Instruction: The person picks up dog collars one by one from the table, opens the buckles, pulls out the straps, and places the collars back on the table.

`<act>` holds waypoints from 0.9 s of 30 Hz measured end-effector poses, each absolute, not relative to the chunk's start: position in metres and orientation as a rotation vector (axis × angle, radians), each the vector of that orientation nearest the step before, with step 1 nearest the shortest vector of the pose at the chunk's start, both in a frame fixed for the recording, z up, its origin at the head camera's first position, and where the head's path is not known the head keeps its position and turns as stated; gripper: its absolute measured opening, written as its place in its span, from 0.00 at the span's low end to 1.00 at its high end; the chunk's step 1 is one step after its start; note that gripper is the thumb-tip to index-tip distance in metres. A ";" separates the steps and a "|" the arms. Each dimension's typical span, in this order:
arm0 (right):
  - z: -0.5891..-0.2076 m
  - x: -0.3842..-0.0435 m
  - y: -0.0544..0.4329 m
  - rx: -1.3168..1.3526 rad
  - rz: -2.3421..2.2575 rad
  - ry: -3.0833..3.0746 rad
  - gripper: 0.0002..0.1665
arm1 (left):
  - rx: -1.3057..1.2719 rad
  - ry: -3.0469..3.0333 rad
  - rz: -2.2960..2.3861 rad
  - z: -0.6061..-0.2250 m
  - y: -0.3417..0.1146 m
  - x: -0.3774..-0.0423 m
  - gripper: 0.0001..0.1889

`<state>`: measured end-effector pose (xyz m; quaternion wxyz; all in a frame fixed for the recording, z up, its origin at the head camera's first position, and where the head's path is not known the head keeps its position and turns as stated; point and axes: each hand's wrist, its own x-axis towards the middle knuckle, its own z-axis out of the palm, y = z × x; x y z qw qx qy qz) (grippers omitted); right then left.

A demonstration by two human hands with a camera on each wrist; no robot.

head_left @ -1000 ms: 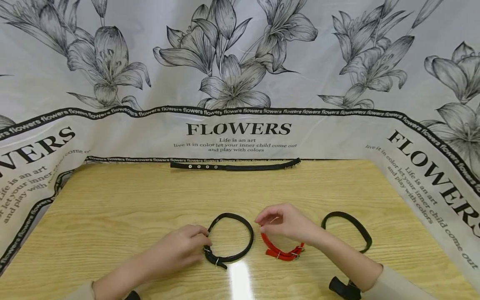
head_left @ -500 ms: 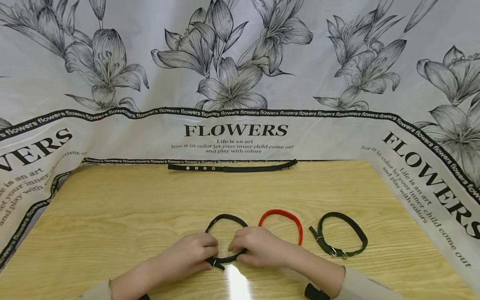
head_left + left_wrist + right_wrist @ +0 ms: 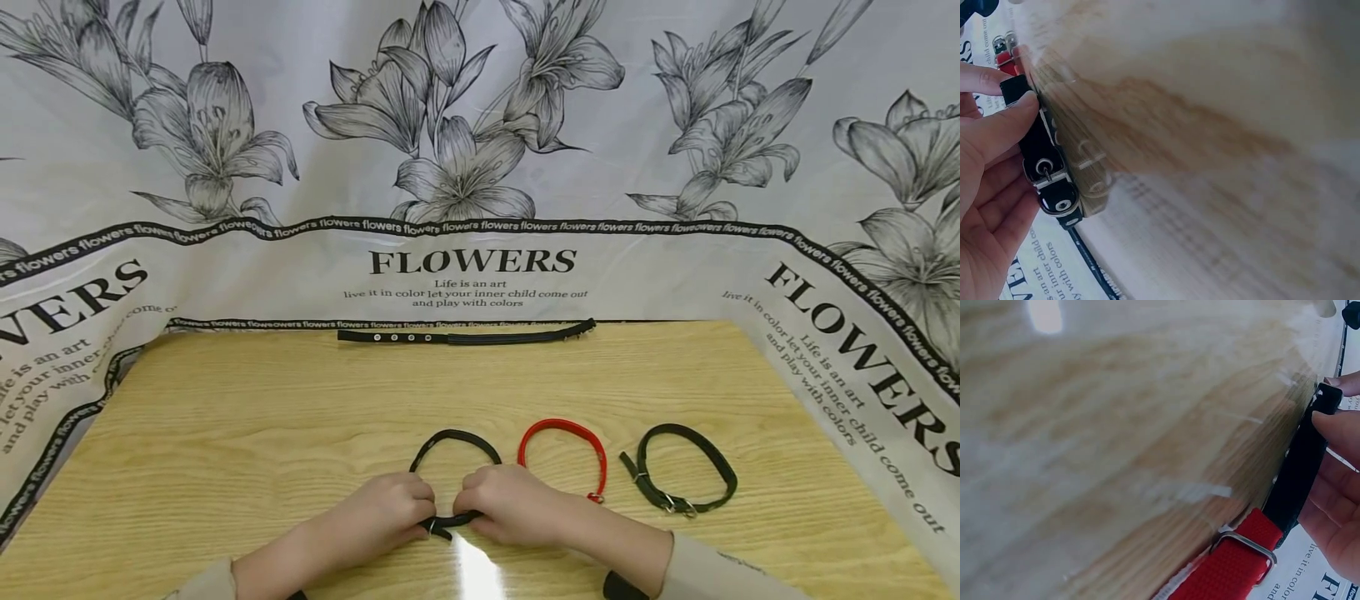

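Grasping, head view: left hand and right hand both hold the black collar; its loop curves beyond them.
Buckle, left wrist view: buckle beside left fingers, strap pinched above; a loose pinch could let it twist.
Red collar, right wrist view: black end pinched; red collar just beside right hand, might snag if pulled sideways.

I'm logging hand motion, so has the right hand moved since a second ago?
Yes: in the head view, judged against the long strap, the right hand has moved left and farther from it, now pinching the black collar.
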<state>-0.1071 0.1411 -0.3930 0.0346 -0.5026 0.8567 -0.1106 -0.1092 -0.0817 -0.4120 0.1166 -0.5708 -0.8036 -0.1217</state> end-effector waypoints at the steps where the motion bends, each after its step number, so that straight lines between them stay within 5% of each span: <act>1: -0.393 -0.107 0.141 -1.547 -0.331 2.637 0.06 | -1.672 -2.359 -0.353 -0.412 -0.082 -0.109 0.09; 13: -0.383 -0.111 0.148 -1.549 -0.445 2.611 0.03 | -1.687 -2.422 -0.581 -0.401 -0.084 -0.114 0.05; 27: -0.362 -0.118 0.162 -1.530 -0.783 2.610 0.12 | -1.564 -2.603 -1.038 -0.374 -0.090 -0.120 0.04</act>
